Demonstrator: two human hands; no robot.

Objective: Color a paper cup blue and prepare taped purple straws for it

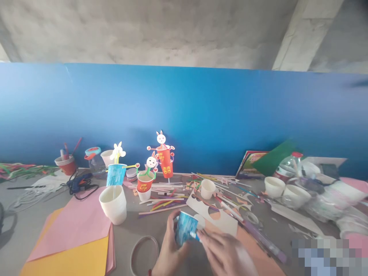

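A paper cup coloured blue in streaks [186, 227] is in my left hand [172, 245], whose fingers and thumb wrap round its left side and base. The cup tilts a little. My right hand [222, 249] pinches a blue marker [195, 235], its tip against the cup's side. Behind them, a red cup figure with a rabbit head [144, 182] rests on a small white cup. Farther back stands a taller red cup figure [165, 163]. To the left, a blue cup figure [116, 174] stands over a stack of white cups [113, 205].
Pink sheets [77, 222] and a yellow sheet [74, 257] lie at the left, a tape ring [144, 255] near the front. Scattered sticks [169, 203], a cut white card [212, 212] and a white cup [207, 189] fill the middle. A bottle [289, 166] and plastic bags stand right.
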